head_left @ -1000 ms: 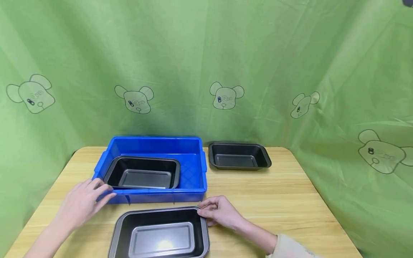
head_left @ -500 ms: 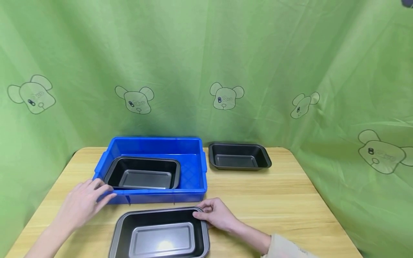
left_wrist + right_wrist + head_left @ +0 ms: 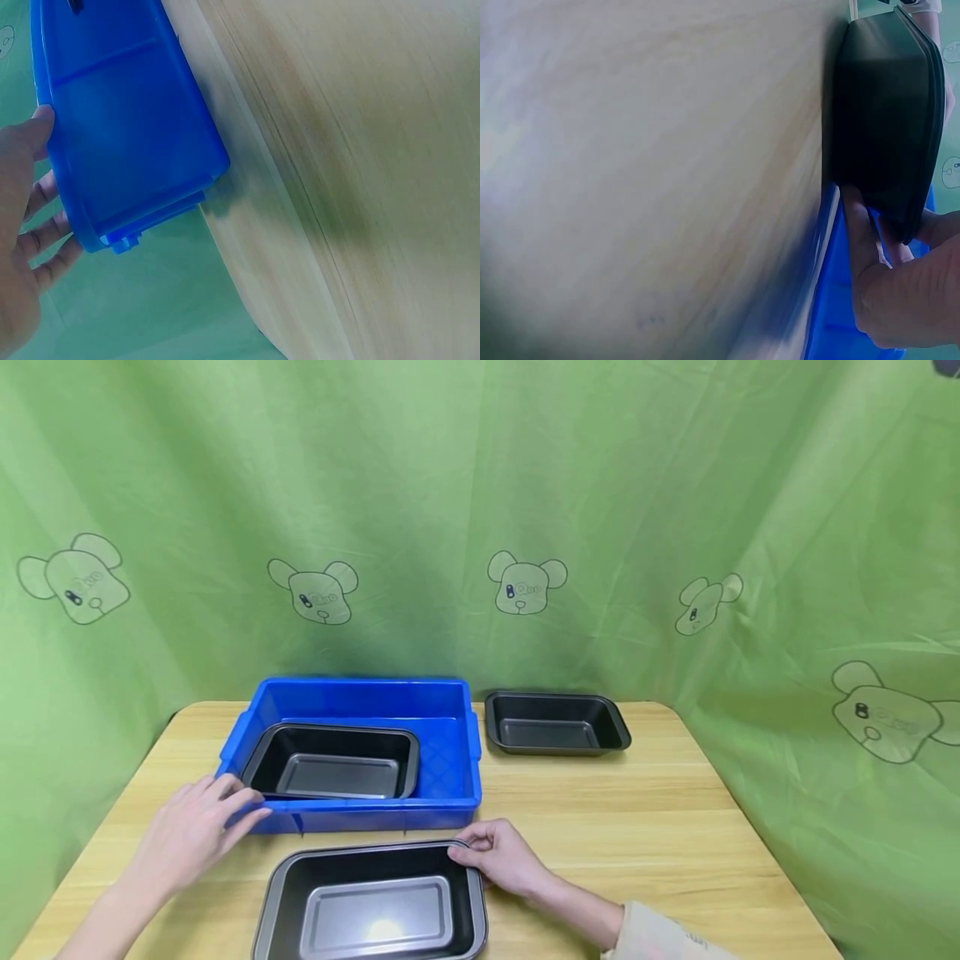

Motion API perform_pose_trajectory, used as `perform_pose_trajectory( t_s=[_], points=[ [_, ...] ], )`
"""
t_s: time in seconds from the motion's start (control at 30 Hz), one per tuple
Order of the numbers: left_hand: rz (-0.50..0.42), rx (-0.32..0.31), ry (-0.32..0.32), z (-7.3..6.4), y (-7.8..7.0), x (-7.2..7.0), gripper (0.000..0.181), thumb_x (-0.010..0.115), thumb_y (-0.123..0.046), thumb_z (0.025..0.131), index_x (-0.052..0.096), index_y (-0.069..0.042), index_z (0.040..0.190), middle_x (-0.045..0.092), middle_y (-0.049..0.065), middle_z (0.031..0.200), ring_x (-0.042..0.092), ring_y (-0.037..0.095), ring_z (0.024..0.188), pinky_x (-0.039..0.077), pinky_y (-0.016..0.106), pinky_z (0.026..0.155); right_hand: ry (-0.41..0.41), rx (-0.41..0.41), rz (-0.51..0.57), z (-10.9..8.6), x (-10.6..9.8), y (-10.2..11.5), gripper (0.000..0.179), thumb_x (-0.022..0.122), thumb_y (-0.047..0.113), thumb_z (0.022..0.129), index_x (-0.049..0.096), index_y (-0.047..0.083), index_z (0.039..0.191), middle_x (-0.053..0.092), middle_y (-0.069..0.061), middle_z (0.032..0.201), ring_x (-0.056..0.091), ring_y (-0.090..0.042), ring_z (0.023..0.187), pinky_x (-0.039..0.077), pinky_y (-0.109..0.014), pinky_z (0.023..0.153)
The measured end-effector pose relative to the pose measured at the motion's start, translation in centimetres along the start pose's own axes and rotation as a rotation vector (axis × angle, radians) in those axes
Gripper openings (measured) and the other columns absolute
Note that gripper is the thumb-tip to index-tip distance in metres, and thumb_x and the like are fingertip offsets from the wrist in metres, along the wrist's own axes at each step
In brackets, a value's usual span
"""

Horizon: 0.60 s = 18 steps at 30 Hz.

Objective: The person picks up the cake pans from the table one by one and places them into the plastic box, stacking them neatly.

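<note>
In the head view, a dark loaf pan (image 3: 378, 910) lies on the table at the front. My right hand (image 3: 510, 864) pinches its far right corner, thumb over the rim and fingers on the outside. The right wrist view shows that pan's dark outer side (image 3: 885, 112), with fingers against its wall. My left hand (image 3: 191, 831) holds the near left corner of a blue plastic bin (image 3: 442, 814). Up close in the left wrist view, the thumb and fingers are at the bin's rim (image 3: 64, 172). Inside the bin, a second loaf pan (image 3: 341, 774) sits towards the left, upright.
Behind and to the right of the bin, a third loaf pan (image 3: 551, 731) stands near the table's back edge. Green cloth (image 3: 420, 485) with bear-face prints hangs round the wooden table (image 3: 637, 827). A strip of bare blue floor shows inside the bin's right side.
My right hand has shifted slightly left, its thumb sliding a little further over the front pan's corner. The pans, the bin and my left hand have stayed in place.
</note>
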<state>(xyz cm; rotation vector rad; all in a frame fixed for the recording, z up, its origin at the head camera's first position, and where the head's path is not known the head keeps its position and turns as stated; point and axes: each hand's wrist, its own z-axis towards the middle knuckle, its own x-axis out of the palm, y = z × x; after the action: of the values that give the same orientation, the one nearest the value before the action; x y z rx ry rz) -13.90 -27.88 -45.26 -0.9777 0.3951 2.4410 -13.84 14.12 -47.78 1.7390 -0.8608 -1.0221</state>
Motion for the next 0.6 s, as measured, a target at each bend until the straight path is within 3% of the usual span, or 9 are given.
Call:
perform_pose_trajectory(
  t_s=[0.33, 0.6],
  points=[
    [0.002, -0.001, 0.014, 0.06, -0.01, -0.04, 0.074, 0.026, -0.063, 0.111, 0.076, -0.013, 0.086, 0.062, 0.0, 0.08, 0.053, 0.018, 0.063, 0.039, 0.031, 0.055, -0.011, -0.026, -0.007, 0.08, 0.04, 0.07, 0.023, 0.076, 0.013, 0.096, 0.076, -0.006, 0.108, 0.076, -0.009, 0.074, 0.052, -0.002, 0.057, 0.039, -0.016, 0.05],
    [0.001, -0.002, 0.008, 0.06, 0.0, -0.03, 0.074, 0.026, -0.063, 0.111, 0.075, -0.013, 0.086, 0.061, 0.0, 0.08, 0.053, 0.019, 0.063, 0.039, 0.032, 0.055, -0.012, -0.01, 0.014, 0.04, 0.01, 0.15, 0.025, 0.076, 0.014, 0.096, 0.076, -0.006, 0.11, 0.078, -0.014, 0.079, 0.056, -0.002, 0.058, 0.042, -0.018, 0.05]
  ],
)
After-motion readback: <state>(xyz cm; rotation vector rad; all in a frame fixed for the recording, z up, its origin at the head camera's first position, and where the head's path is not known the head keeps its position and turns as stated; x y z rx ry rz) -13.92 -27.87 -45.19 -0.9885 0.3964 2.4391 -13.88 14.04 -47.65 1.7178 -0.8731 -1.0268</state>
